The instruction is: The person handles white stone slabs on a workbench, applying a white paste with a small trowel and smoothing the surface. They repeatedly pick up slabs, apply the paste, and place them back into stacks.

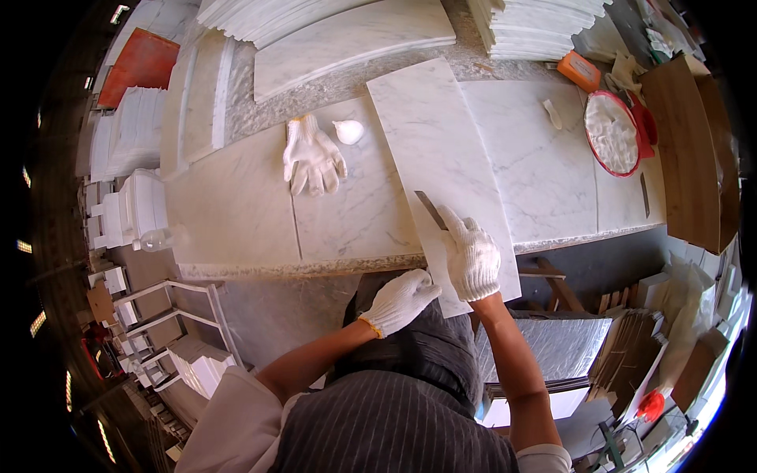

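Note:
A long white marble slab lies across lighter marble panels on the bench, its near end jutting past the front edge. My right hand, in a white knit glove, is closed on a thin dark metal scraper blade held over the slab's face. Beside the slab's near left edge is my gloved left hand, its fingers bent and pressed together on that edge. Left of the slab rest a loose white glove and a small white lump.
A red-rimmed bowl of white paste stands at the right, near an orange box, another thin blade and a tall cardboard box. Marble strips are stacked at the back. A metal frame stands left below the bench.

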{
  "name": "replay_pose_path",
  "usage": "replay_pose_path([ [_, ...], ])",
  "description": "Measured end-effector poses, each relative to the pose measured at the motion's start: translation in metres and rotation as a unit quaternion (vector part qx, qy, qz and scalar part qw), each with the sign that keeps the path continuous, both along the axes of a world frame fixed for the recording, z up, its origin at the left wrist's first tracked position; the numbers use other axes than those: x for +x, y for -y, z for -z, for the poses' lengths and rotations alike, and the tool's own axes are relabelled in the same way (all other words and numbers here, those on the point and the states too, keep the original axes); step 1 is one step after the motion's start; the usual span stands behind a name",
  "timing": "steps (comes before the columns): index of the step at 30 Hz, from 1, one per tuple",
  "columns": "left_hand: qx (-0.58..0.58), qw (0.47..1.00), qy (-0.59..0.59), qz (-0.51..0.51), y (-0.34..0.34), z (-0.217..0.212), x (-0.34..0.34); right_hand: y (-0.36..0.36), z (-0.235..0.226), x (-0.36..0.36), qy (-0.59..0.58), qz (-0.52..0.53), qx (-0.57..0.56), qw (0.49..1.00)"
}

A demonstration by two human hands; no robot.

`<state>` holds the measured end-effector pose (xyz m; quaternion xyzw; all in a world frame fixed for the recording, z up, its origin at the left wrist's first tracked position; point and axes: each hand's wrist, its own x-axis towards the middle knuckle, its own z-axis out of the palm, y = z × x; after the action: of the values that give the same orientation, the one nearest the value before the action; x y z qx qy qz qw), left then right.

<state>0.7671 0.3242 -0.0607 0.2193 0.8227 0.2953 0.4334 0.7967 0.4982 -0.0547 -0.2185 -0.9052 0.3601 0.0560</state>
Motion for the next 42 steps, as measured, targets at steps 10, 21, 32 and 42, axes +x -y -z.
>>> replay_pose_path([
  [10,-0.016,0.999,0.025,0.037,0.006,0.014,0.008,0.008,-0.001,-0.019,-0.026,-0.046,0.093,0.994],
  [21,-0.013,0.999,-0.002,0.048,0.009,0.014,0.005,0.013,0.003,-0.022,0.005,-0.054,0.083,0.995],
  [32,0.031,0.991,0.127,-0.039,0.034,0.001,-0.015,-0.040,-0.006,0.099,0.097,0.254,-0.438,0.857],
  [42,0.046,0.929,0.282,-0.234,-0.008,-0.004,-0.013,-0.041,0.015,0.103,0.016,0.194,-0.136,0.971],
])
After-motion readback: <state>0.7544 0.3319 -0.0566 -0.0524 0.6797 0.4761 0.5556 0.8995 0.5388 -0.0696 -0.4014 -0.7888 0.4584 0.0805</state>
